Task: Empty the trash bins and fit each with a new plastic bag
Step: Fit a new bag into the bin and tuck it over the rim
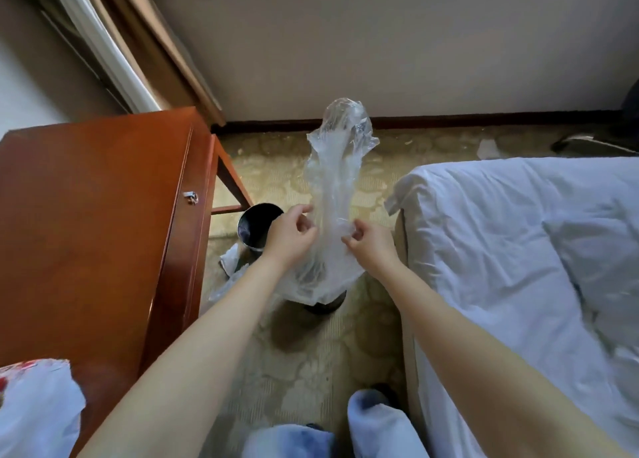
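Clear plastic bag (337, 167) pinched by left hand (288, 233) and right hand (370, 243), arms outstretched, fingers curled.

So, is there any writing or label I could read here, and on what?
No text here can be read.
The white bag at the lower left carries red print, too blurred to read.
The clear plastic bag, the wooden desk and the bedding show no writing.

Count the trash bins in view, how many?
2. One black bin stands beside the wooden desk; a second bin is mostly hidden beneath the clear plastic bag. Others may be hidden.
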{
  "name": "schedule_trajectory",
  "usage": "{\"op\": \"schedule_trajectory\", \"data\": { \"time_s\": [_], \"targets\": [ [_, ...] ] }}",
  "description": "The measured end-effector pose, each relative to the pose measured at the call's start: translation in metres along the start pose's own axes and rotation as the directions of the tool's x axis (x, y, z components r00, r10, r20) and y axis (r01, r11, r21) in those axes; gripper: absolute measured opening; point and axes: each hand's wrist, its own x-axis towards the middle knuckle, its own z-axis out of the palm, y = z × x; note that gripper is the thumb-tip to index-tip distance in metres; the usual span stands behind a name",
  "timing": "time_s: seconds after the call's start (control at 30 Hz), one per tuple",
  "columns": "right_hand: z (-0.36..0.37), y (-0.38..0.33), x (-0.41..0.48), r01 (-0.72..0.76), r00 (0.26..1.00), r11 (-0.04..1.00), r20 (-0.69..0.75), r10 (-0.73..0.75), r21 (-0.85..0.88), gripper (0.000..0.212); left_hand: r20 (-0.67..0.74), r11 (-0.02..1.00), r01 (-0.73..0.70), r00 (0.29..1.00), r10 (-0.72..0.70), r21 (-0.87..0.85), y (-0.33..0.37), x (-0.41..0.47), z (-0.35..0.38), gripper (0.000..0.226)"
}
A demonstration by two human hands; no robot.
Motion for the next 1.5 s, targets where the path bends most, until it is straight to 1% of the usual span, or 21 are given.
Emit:
{"op": "schedule_trajectory", "data": {
  "time_s": [0.17, 0.3, 0.4, 0.57, 0.67, 0.77, 0.87, 0.97, 1.03, 1.1, 1.13, 1.23, 1.27, 1.3, 1.33, 1.37, 1.4, 1.43, 1.47, 1.5],
  "targets": [
    [0.03, 0.041, 0.078, 0.005, 1.0, 1.0, -0.008, -0.005, -0.003, 0.016, -0.021, 0.996, 0.057, 0.998, -0.056, 0.065, -0.048, 0.073, 0.036, 0.034],
    [0.071, 0.08, 0.137, -0.015, 1.0, 1.0, -0.006, 0.015, -0.023, 0.011, -0.022, 0.992, 0.101, 0.995, -0.099, 0.079, -0.106, 0.121, 0.076, 0.034],
    [0.116, 0.119, 0.174, -0.026, 0.999, 0.999, -0.025, 0.025, -0.041, 0.01, -0.007, 0.99, 0.106, 0.994, -0.106, 0.098, -0.164, 0.155, 0.112, 0.033],
    [0.206, 0.193, 0.217, -0.045, 0.998, 0.997, 0.037, 0.048, -0.069, 0.008, 0.036, 0.989, 0.1, 0.994, -0.105, 0.11, -0.266, 0.191, 0.176, 0.03],
    [0.257, 0.232, 0.237, 0.001, 0.998, 0.996, 0.069, 0.005, -0.087, 0.018, 0.073, 0.989, 0.079, 0.993, -0.089, 0.126, -0.325, 0.203, 0.21, 0.026],
    [0.3, 0.268, 0.254, 0.053, 0.995, 0.993, 0.086, -0.043, -0.108, 0.022, 0.079, 0.994, 0.084, 0.993, -0.089, 0.073, -0.382, 0.209, 0.243, 0.024],
    [0.331, 0.3, 0.273, 0.102, 0.99, 0.982, 0.112, -0.084, -0.162, 0.015, 0.071, 0.996, 0.094, 0.993, -0.095, 0.011, -0.428, 0.216, 0.269, 0.024],
    [0.35, 0.323, 0.288, 0.128, 0.991, 0.978, 0.072, -0.117, -0.166, 0.014, 0.111, 0.996, 0.062, 0.992, -0.055, -0.062, -0.456, 0.225, 0.283, 0.021],
    [0.36, 0.336, 0.293, 0.163, 0.986, 0.97, 0.053, -0.156, -0.183, 0.017, 0.119, 0.985, 0.044, 0.993, -0.025, -0.167, -0.468, 0.229, 0.29, 0.015],
    [0.364, 0.341, 0.297, 0.246, 0.969, 0.927, 0.077, -0.234, -0.283, 0.021, 0.088, 0.969, 0.027, 0.996, -0.005, -0.248, -0.471, 0.23, 0.299, 0.007],
    [0.364, 0.343, 0.297, 0.291, 0.957, 0.885, 0.112, -0.268, -0.363, 0.022, 0.065, 0.97, 0.017, 0.998, -0.001, -0.244, -0.472, 0.231, 0.303, 0.009],
    [0.362, 0.35, 0.294, 0.397, 0.917, 0.694, 0.238, -0.319, -0.601, 0.012, -0.036, 0.989, -0.017, 0.999, 0.012, -0.144, -0.472, 0.235, 0.311, 0.036],
    [0.362, 0.354, 0.294, 0.413, 0.91, 0.65, 0.258, -0.325, -0.638, 0.01, -0.064, 0.99, -0.034, 0.998, 0.026, -0.137, -0.471, 0.236, 0.311, 0.039],
    [0.361, 0.357, 0.293, 0.419, 0.908, 0.66, 0.277, -0.315, -0.623, 0.008, -0.076, 0.989, -0.052, 0.996, 0.042, -0.139, -0.471, 0.238, 0.31, 0.038],
    [0.358, 0.359, 0.294, 0.412, 0.91, 0.732, 0.289, -0.298, -0.543, 0.013, -0.078, 0.988, -0.074, 0.995, 0.063, -0.134, -0.473, 0.239, 0.309, 0.037],
    [0.353, 0.357, 0.295, 0.352, 0.924, 0.852, 0.29, -0.25, -0.388, 0.027, -0.073, 0.989, -0.094, 0.994, 0.086, -0.117, -0.475, 0.24, 0.308, 0.036],
    [0.347, 0.351, 0.295, 0.246, 0.935, 0.952, 0.303, -0.184, -0.18, 0.045, -0.066, 0.988, -0.117, 0.992, 0.111, -0.102, -0.476, 0.24, 0.307, 0.034],
    [0.34, 0.347, 0.296, 0.141, 0.935, 0.99, 0.324, -0.143, 0.03, 0.061, -0.065, 0.986, -0.14, 0.989, 0.134, -0.094, -0.478, 0.24, 0.307, 0.03],
    [0.335, 0.344, 0.299, 0.072, 0.933, 0.981, 0.335, -0.13, 0.179, 0.069, -0.072, 0.982, -0.166, 0.985, 0.16, -0.092, -0.479, 0.241, 0.307, 0.027],
    [0.332, 0.342, 0.303, 0.045, 0.931, 0.971, 0.343, -0.126, 0.234, 0.072, -0.087, 0.977, -0.194, 0.979, 0.187, -0.085, -0.479, 0.243, 0.308, 0.026]
  ]
}}
